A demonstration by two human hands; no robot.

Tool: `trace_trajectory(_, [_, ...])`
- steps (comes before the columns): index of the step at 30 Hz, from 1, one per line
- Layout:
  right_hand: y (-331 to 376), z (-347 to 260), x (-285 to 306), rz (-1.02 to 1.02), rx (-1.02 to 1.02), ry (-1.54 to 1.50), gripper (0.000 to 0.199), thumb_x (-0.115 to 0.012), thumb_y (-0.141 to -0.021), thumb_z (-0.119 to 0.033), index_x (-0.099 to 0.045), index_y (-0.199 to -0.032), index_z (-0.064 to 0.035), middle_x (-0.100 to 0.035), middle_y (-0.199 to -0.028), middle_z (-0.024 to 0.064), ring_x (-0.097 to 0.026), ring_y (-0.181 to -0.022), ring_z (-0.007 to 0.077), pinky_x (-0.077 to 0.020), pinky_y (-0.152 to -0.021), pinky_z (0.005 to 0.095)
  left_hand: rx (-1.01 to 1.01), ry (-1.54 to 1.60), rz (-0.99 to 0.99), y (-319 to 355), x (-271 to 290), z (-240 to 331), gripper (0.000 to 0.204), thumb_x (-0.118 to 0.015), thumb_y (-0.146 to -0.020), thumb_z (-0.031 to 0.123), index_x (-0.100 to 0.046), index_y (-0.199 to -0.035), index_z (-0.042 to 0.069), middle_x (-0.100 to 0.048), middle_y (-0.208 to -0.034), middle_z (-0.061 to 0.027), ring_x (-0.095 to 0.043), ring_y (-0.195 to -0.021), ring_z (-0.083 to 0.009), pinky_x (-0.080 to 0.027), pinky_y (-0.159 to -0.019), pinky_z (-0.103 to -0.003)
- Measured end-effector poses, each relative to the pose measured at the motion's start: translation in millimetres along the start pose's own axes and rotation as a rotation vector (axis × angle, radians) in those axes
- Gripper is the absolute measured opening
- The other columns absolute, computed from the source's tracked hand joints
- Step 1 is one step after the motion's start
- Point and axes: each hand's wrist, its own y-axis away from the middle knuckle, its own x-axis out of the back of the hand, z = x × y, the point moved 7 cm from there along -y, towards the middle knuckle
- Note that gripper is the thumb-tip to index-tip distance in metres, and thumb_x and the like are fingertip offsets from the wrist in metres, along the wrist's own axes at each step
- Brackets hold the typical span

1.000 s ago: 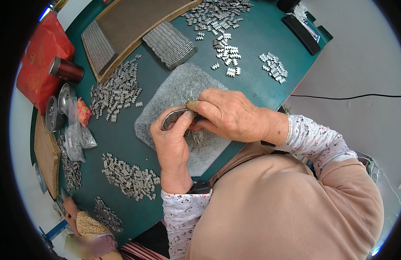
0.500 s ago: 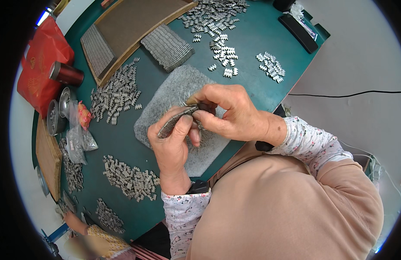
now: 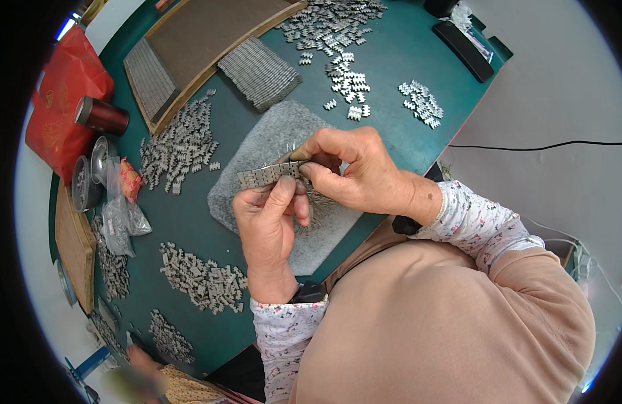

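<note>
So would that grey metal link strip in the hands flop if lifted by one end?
Probably: the grey metal link strip is built of many small jointed links. Both the left hand and right hand support it, which hints it sags.

Green-topped work table [image 3: 418, 60] seen set at angle, corner toward right. Pale grey floor [image 3: 560, 87] seen beyond table edge, crossed by thin black cable [image 3: 526, 147]. Wooden-framed tray [image 3: 210, 34] placed at far end of table. Red bag [image 3: 62, 101] seen at left edge. Scene evenly, brightly lit.
</note>
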Motion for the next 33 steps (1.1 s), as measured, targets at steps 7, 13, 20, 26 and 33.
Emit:
trace_trajectory(7, [-1,-6,-1,0.002,0.184,0.036,0.012,-0.062,-0.079,0.001,-0.065,-0.091,0.0020,-0.068,-0.073,0.0094,-0.064,-0.059,0.0120,-0.0518,-0.052,0.0239,-0.018,0.028,-0.013,-3,-5,-2,0.025,-0.062,-0.093,0.013,-0.062,-0.105,-0.008,-0.064,-0.073,-0.0099,-0.053,-0.047,-0.0125,-0.038,-0.036,-0.022])
trace_trajectory(13, [0,-8,1,-0.092,0.127,-0.022,0.014,-0.063,-0.081,0.000,-0.064,-0.095,0.0013,-0.068,-0.076,0.0086,-0.064,-0.061,0.0113,-0.0521,-0.055,0.0238,0.100,0.148,-0.024,-1,-14,-11,0.031,-0.063,-0.091,0.011,-0.060,-0.115,-0.009,-0.063,-0.073,-0.0092,-0.053,-0.045,-0.0121,-0.039,-0.037,-0.023])
trace_trajectory(20, [-2,19,65,0.051,-0.166,0.194,0.010,-0.063,-0.082,-0.006,-0.067,-0.089,0.0002,-0.066,-0.072,0.0120,-0.063,-0.061,0.0200,-0.0503,-0.057,0.0318,-0.109,-0.021,0.034,2,-5,6,0.024,-0.059,-0.094,0.015,-0.064,-0.103,-0.007,-0.055,-0.064,-0.0084,-0.046,-0.043,-0.0120,-0.033,-0.035,-0.021])
trace_trajectory(26, [25,29,61,-0.025,-0.003,0.558,0.011,-0.066,-0.079,-0.006,-0.067,-0.089,-0.0011,-0.065,-0.084,0.0144,-0.064,-0.071,0.0317,-0.0517,-0.063,0.0382,-0.208,0.072,-0.021,4,-4,14,0.022,-0.061,-0.093,0.014,-0.065,-0.103,-0.005,-0.056,-0.065,-0.0077,-0.047,-0.046,-0.0124,-0.036,-0.037,-0.021])
trace_trajectory(33, [30,33,43,-0.064,-0.049,0.597,0.016,-0.068,-0.076,-0.005,-0.067,-0.092,-0.0018,-0.063,-0.087,0.0134,-0.064,-0.073,0.0315,-0.0512,-0.063,0.0387,-0.287,-0.078,0.040,5,-3,18,0.017,-0.060,-0.092,0.012,-0.061,-0.100,-0.003,-0.055,-0.062,-0.0079,-0.046,-0.041,-0.0124,-0.037,-0.036,-0.022])
